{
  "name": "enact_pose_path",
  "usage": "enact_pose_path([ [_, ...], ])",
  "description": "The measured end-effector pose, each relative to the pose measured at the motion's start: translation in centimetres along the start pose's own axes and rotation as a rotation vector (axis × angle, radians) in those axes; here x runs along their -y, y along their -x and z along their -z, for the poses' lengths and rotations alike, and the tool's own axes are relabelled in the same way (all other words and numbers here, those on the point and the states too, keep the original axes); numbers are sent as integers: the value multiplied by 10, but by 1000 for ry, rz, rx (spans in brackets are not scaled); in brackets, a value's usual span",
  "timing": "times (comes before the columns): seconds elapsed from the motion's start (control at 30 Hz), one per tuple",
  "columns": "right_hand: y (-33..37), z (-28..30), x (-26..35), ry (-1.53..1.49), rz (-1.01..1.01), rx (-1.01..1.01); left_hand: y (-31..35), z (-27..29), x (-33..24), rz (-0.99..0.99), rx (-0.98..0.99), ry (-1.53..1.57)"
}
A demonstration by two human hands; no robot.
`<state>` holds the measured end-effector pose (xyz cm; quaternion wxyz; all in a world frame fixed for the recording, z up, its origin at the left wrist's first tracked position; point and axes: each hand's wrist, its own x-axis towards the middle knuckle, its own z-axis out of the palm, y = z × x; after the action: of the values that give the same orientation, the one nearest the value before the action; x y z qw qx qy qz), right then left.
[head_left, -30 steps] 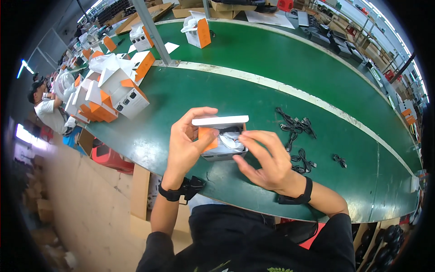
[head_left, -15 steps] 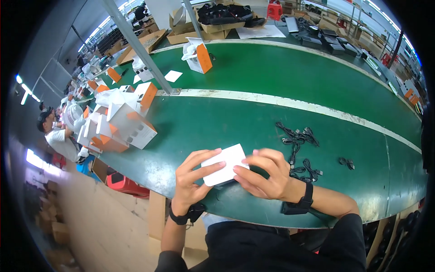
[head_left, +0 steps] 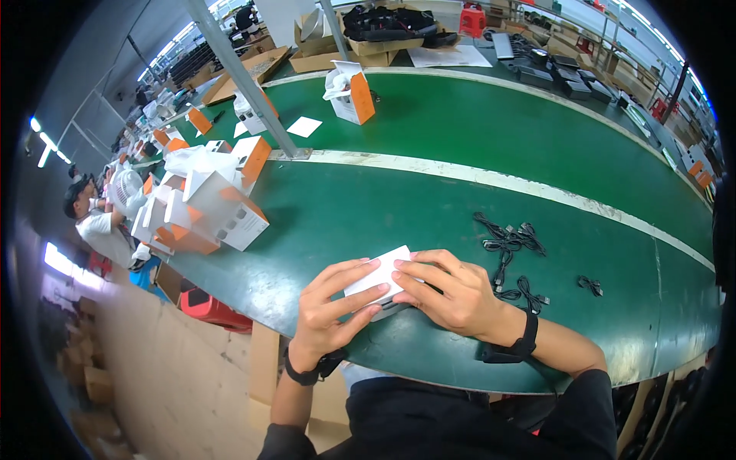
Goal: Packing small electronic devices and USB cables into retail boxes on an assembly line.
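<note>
Over the near edge of the green table I hold a small, flat white box-like piece (head_left: 379, 282) between both hands. My left hand (head_left: 331, 308) grips its left side, fingers across the top and the thumb at the near edge. On the right side, my right hand (head_left: 454, 297) closes over it, fingertips pressing on the top face. Below the white top a grey edge with a dark gap shows; its underside is hidden. Right of my right hand lie several bundled black cables (head_left: 507, 239), with one small bundle (head_left: 590, 286) farther right.
White and orange open cartons (head_left: 244, 224) crowd the table at left. Another carton (head_left: 360, 101) stands beyond the pale strip (head_left: 429, 165), near a metal post (head_left: 253, 92). A person (head_left: 100, 222) is at the far left. A red stool (head_left: 215, 310) stands below the table's left edge.
My right hand's fingers have moved left over the white piece and now press on its top. The white piece is tilted slightly, showing more of its near edge.
</note>
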<state>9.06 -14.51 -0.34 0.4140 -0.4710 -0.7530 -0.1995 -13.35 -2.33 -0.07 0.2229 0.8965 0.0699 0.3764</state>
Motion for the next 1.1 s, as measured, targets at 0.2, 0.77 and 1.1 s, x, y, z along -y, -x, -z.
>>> enact_pose_path([
  [0.2, -11, 7, 2, -148, 7, 168, 12, 17, -6, 12, 194, -22],
  [0.77, -18, 23, -63, -70, -327, 190, 37, 16, -2, 210, 304, -129],
  [1.1, 109, 124, -273, 742, -943, -9, 21, 11, 8, 27, 647, -76],
])
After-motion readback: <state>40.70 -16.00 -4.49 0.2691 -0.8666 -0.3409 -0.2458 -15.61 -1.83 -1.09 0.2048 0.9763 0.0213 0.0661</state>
